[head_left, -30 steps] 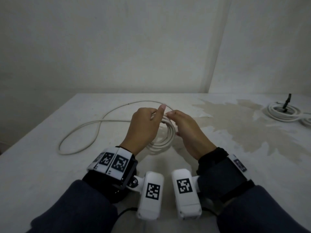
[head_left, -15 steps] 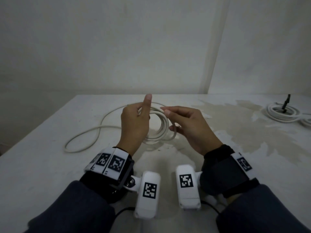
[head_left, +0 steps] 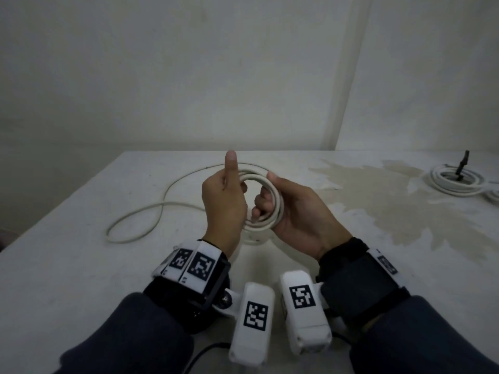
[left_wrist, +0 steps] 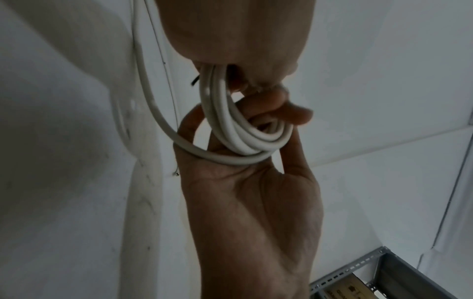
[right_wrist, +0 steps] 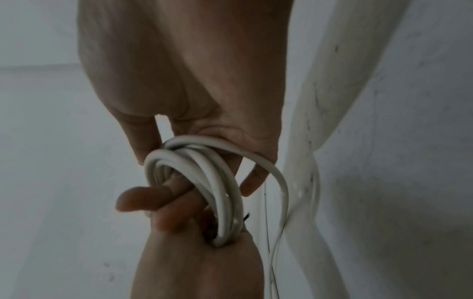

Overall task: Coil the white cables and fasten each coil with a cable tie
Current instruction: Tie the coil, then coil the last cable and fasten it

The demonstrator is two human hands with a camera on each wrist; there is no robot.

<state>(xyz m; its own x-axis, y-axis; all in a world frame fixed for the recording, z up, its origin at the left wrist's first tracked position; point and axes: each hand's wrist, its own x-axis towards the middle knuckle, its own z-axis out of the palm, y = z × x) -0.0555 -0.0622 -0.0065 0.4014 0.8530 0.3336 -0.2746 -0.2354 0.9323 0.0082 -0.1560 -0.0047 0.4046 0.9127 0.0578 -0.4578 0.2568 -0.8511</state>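
Note:
A white cable coil (head_left: 259, 225) of several loops is held above the table (head_left: 67, 265) between both hands. My right hand (head_left: 297, 211) grips its right side, fingers curled through the loops and thumb on top. My left hand (head_left: 224, 203) holds the left side, back towards me, one finger pointing straight up. In the left wrist view the coil (left_wrist: 245, 139) sits in my left hand (left_wrist: 243, 202), a loose strand crossing the palm. The right wrist view shows the coil (right_wrist: 204, 168) running into my right hand (right_wrist: 199, 267). The cable's loose tail (head_left: 183, 203) snakes left across the table.
A second white coil (head_left: 456, 182) with a black cable tie (head_left: 463, 163) standing up from it lies at the far right. A brownish stain (head_left: 378, 201) covers the table's right half. Walls stand close behind. A metal shelf frame (left_wrist: 371, 269) shows in the left wrist view.
My right hand went from pinching the top of the coil to gripping its right side through the loops. The left hand's finger rose upright. The loose tail drew in slightly towards the coil.

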